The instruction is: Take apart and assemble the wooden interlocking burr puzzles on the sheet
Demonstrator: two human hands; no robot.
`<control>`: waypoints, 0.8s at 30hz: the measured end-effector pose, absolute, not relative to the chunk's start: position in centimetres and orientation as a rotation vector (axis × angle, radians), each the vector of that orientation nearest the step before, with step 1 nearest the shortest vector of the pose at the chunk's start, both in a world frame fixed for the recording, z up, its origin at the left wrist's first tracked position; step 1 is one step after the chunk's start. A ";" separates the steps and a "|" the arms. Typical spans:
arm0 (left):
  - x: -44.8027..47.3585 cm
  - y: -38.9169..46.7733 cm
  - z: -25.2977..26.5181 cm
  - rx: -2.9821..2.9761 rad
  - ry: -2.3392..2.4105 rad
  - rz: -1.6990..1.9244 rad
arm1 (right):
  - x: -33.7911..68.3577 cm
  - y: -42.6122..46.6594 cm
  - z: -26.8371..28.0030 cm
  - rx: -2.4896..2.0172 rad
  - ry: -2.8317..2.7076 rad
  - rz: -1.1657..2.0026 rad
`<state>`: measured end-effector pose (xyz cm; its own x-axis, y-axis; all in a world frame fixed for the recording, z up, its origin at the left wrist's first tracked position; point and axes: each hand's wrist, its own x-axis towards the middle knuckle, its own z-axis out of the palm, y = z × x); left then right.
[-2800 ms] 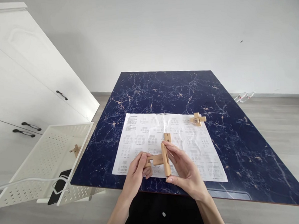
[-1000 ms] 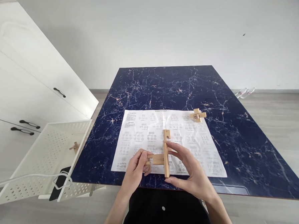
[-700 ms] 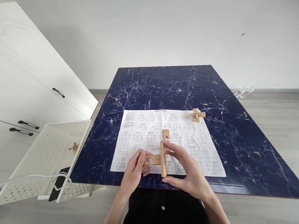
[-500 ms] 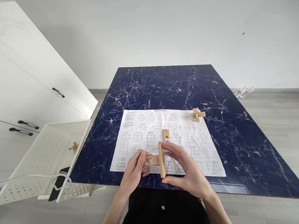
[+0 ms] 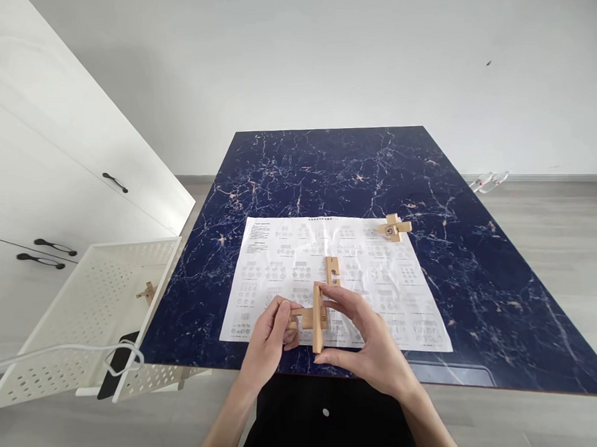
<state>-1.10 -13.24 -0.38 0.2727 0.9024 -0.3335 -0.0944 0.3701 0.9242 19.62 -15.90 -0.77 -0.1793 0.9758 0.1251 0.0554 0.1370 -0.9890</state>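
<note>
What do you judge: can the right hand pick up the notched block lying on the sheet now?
Probably not without letting go: the right hand grips a wooden bar. Otherwise the way looks free; the notched block lies just beyond its fingers.

Illumination is moderately bright, soft and diffuse, its source direction not determinable; the white cabinet (image 5: 74, 142) is palest toward its far lower corner, a faint broad shadow lies on the pale wall (image 5: 294, 57) beside it, and the floor (image 5: 544, 237) at right carries a weak sheen. Focus is serviceable across the bench (image 5: 336, 175), where marbling and the edges of the wooden bar (image 5: 317, 322) are defined, but fine print on the paper sheet (image 5: 377, 293) is illegible and the black clothing (image 5: 330, 438) shows little detail. Wide-angle distortion is evident: the bench flares toward the camera, the cabinet leans at the left margin, and the extreme upper right corner darkens.
</note>
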 end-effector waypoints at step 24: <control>-0.8 -13.8 0.4 1.071 1.157 0.781 | 19.7 -15.6 -1.0 -1.064 -1.529 1.302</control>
<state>-0.76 -13.75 0.41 0.2527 0.9115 -0.3246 0.0393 0.3256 0.9447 19.68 -15.62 -0.96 -0.2847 0.9559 0.0723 0.0810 0.0991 -0.9918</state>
